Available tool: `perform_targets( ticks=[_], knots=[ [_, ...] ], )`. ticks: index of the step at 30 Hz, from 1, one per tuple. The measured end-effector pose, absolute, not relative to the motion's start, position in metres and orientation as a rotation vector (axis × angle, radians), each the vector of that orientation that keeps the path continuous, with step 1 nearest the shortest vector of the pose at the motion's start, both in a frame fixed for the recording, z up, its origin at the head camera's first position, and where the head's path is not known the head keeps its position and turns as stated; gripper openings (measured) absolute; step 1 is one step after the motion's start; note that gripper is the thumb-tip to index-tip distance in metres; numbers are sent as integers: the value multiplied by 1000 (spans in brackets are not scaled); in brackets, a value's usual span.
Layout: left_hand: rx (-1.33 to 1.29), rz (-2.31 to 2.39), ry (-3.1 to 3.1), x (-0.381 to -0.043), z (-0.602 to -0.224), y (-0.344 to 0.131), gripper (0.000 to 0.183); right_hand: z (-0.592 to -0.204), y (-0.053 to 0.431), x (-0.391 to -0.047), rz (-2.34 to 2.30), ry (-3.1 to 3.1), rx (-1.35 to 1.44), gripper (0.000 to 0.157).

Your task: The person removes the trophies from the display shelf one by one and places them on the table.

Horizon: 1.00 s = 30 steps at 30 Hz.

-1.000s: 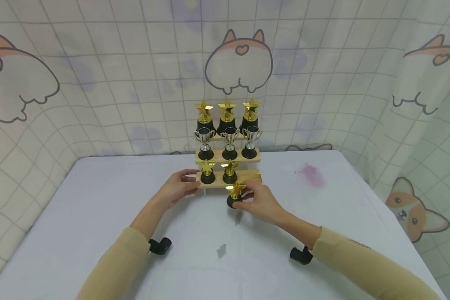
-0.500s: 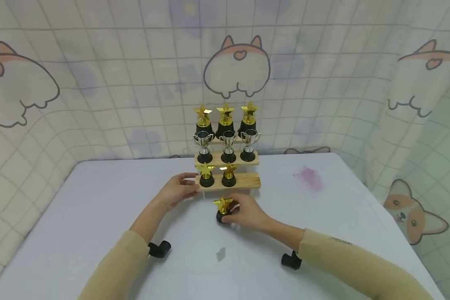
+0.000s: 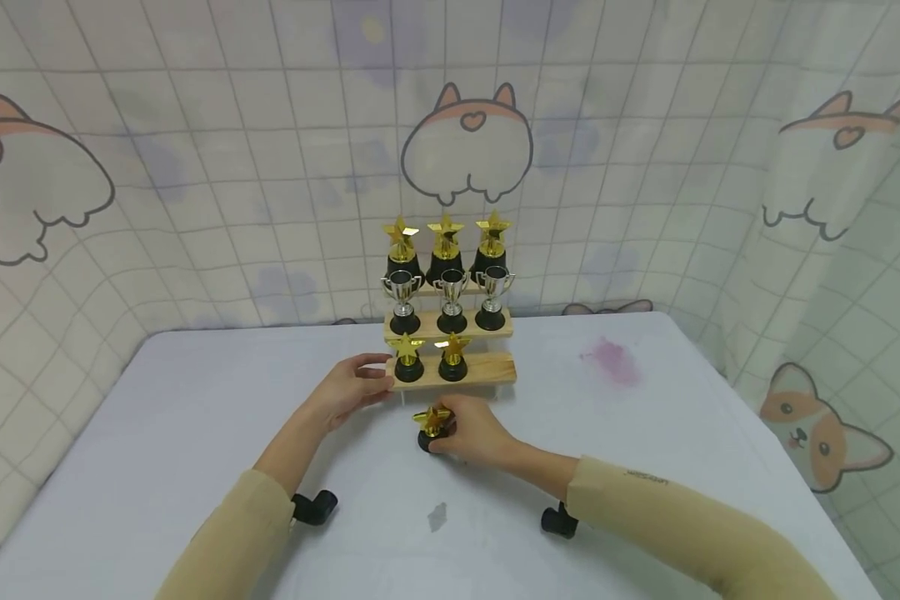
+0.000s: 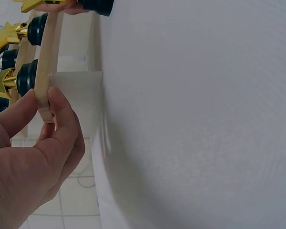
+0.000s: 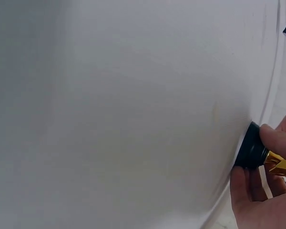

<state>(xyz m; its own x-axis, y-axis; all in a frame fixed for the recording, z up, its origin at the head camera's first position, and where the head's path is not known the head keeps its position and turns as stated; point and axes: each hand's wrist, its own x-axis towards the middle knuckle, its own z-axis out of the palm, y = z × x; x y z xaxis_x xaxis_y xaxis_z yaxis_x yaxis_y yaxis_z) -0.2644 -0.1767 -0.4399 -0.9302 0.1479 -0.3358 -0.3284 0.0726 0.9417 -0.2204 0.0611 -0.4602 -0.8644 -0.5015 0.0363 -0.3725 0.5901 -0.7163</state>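
My right hand (image 3: 474, 429) holds a small gold star trophy (image 3: 431, 423) with a black base, just in front of the tiered wooden rack. In the right wrist view, thumb and fingers grip its black base (image 5: 251, 148). My left hand (image 3: 345, 390) pinches the left end of the rack's lowest wooden shelf (image 3: 487, 368), thumb on top and fingers below, as the left wrist view shows. Two small star trophies (image 3: 408, 358) stand on that shelf, at its left and middle; bare wood shows at its right end.
Silver cups (image 3: 452, 300) line the middle shelf. Larger gold star trophies (image 3: 446, 250) fill the top one. The rack stands on a white-covered table (image 3: 195, 433), with a printed curtain (image 3: 300, 183) behind. Black wrist devices (image 3: 315, 507) hang near both sleeves.
My right hand has carried the star trophy left and toward me, away from the lowest shelf. The left hand keeps its hold on the shelf end. The head view has tilted up slightly.
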Motion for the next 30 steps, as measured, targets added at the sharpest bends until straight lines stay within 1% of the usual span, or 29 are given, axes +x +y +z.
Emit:
perform_targets(
  ticks=[4, 10, 16, 23, 30],
  knots=[
    [-192, 1912, 2002, -261, -441, -178, 58, -463, 52, -220, -1104, 2675, -727, 37],
    [-182, 1929, 2010, -260, -442, -182, 57, -463, 39, -224, -1079, 2726, -726, 39],
    [-160, 1929, 2014, -261, -443, -184, 57, -462, 32, -226, -1077, 2743, -739, 38],
    [-150, 1932, 2018, -263, -440, -182, 57, -455, 25, -228, -1049, 2750, -734, 46],
    [-163, 1932, 2000, -264, -438, -179, 57, -454, 24, -229, -1019, 2768, -726, 48]
  ],
)
